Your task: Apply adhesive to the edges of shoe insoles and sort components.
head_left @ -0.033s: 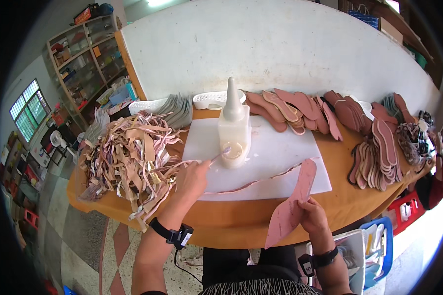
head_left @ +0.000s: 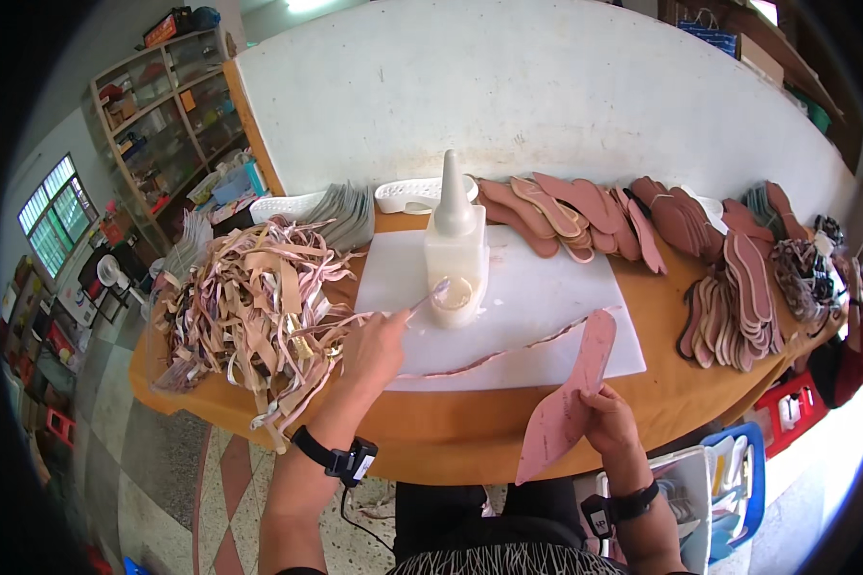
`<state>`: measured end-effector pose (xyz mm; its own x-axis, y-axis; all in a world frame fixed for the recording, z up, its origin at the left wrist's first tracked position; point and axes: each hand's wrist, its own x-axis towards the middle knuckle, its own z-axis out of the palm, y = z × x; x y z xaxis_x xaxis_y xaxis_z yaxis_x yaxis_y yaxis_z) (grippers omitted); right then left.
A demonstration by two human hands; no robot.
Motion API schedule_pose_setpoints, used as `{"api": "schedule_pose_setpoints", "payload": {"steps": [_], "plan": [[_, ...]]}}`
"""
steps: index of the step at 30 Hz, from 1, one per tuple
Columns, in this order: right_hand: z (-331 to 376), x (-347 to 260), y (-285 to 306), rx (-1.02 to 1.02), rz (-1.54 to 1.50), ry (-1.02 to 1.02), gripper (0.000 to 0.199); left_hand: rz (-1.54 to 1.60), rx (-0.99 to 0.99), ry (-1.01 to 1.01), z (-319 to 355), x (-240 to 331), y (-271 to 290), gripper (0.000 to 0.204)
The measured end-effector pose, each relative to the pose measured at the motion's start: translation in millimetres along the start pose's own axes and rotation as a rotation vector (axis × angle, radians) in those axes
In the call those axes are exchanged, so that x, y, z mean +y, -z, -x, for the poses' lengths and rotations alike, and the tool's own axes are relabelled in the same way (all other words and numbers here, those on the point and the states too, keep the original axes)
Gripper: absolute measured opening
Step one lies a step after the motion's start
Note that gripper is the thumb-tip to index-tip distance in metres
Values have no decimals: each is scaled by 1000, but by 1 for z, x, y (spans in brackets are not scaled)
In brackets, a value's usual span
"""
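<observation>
Carrying worktop (head_left: 441, 431): draped in orange-brown cloth, loaded with piles along the back and at both ends.
White board (head_left: 556, 287): lying flat at the middle.
Strip heap (head_left: 259, 297): tangled at the left in tan, pink and white, with clear plastic showing low on the left side, perhaps part of a bag.
Insole piles (head_left: 566, 211): stacked along the back and to the right, already cut to shape; how many finished, cannot tell.
White bin (head_left: 703, 498): standing below the right end, partly hidden, holding greyish pieces.
Blue crate (head_left: 759, 470): set just beside the bin, holding white and greenish sole-like pieces.
Clear bag (head_left: 804, 278): resting at the far right, filled with dark and pale bits too small to tell.
White bottle (head_left: 457, 254): upright on the board, cone tip up, round opening low in front; pale residue around the rim, fill level unclear.
Pink insole (head_left: 561, 412): held at the board's front right, narrow end up, wide end past the worktop's edge; cut to outline, apparently with no strip attached yet; coated or not, cannot tell.
Left hand (head_left: 374, 345): closed around a thin handle.
Right hand (head_left: 612, 419): pinching the insole's edge, thumb on top.
Loose strip (head_left: 499, 356): stretched across the board, passing behind the insole's narrow end; seemingly unattached.
Slim brush (head_left: 422, 305): tilted, pale tip at the bottle's opening; dipped or just above, cannot tell.
</observation>
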<state>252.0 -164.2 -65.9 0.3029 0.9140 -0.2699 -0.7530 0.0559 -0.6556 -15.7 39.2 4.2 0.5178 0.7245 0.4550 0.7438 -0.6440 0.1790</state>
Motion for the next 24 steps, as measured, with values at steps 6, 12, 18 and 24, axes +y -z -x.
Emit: {"api": "schedule_pose_setpoints", "payload": {"steps": [6, 12, 18, 24], "plan": [[-4, 4, 5, 40, 83, 40, 17, 17, 31, -35, 3, -13, -15, 25], [-3, 6, -10, 18, 88, 39, 17, 808, 64, 380, 19, -5, -16, 28], [5, 2, -30, 1, 170, 29, 18, 1022, 26, 284, 27, 47, -5, 23], [12, -11, -41, -8, 419, 80, 10, 782, 107, -136, 10, 68, 13, 19]]}}
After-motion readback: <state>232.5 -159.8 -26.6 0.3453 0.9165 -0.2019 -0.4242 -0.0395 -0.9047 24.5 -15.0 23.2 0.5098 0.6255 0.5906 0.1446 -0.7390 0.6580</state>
